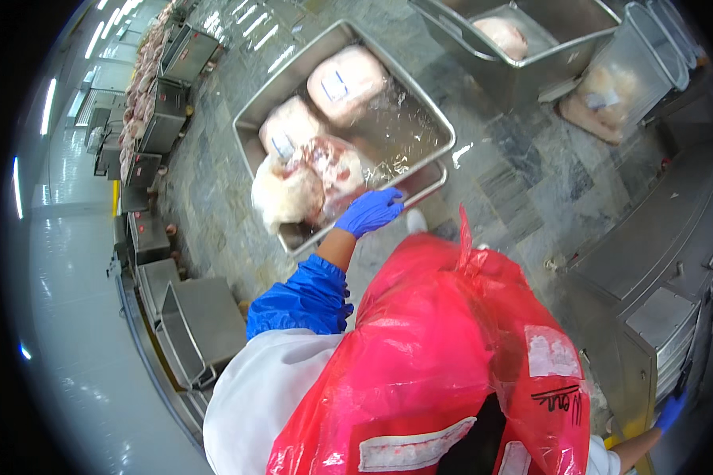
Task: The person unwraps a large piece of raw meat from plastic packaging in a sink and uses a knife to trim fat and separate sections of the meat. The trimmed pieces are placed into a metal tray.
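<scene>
Just ahead of the left hand (370, 212), the nearer one, the steel tub (438, 127) was seen, its handle (428, 191) slanting up rightward from the fingers; whether these were clamped could not be told. The right hand (672, 409) was held well apart, its fingers likewise unclear.

Head cam over there, left fisheye: looks steeply down, close over the red apron (420, 324), steel tub (408, 131) farther ahead, floor (523, 186) beyond; pale wall (71, 277) bends along the left rim.
</scene>
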Tool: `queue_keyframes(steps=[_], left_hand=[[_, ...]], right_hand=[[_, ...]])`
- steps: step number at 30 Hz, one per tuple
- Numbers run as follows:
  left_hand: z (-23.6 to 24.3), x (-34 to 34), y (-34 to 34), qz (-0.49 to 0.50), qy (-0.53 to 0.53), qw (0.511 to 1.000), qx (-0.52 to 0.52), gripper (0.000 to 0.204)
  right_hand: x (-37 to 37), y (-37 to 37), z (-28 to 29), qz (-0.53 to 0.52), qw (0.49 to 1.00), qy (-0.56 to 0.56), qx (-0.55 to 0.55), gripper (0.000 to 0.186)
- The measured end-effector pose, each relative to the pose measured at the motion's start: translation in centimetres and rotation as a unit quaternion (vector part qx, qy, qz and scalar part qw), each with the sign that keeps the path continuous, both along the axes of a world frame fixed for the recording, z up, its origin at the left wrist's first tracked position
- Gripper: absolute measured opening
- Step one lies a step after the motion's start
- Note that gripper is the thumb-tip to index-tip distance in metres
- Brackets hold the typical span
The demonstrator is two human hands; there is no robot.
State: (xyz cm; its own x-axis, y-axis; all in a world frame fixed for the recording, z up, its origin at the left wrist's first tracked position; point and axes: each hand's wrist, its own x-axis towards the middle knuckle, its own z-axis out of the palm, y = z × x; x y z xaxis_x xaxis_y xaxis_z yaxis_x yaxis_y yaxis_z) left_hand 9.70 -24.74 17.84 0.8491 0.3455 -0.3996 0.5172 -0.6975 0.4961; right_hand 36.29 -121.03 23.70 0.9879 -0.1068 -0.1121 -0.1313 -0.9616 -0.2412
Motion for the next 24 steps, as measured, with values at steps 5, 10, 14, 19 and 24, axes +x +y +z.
queue_keyframes(steps=[5,10,14,19,24], left_hand=[[-2.6,1.2,-4.0,-0.008,0.099,0.995,-0.029,0.038],[-2.5,0.2,-5.0,0.006,0.114,0.993,-0.032,0.041],[-1.3,0.0,-4.8,0.030,0.092,0.994,-0.048,0.041],[-2.8,-2.2,-3.2,0.020,0.064,0.998,-0.015,0.036],[-3.5,-4.4,-0.6,0.060,-0.006,0.998,-0.025,0.035]], right_hand=[[3.0,0.9,-2.0,-0.029,0.997,-0.036,-0.061,0.057],[2.5,4.5,-1.8,-0.039,0.972,-0.042,-0.228,0.056],[-0.3,8.1,2.6,-0.020,0.997,0.032,-0.074,0.054],[-1.9,16.3,8.7,-0.042,0.988,0.102,0.104,0.052],[0.4,37.4,12.4,0.168,0.963,0.114,0.175,0.052]])
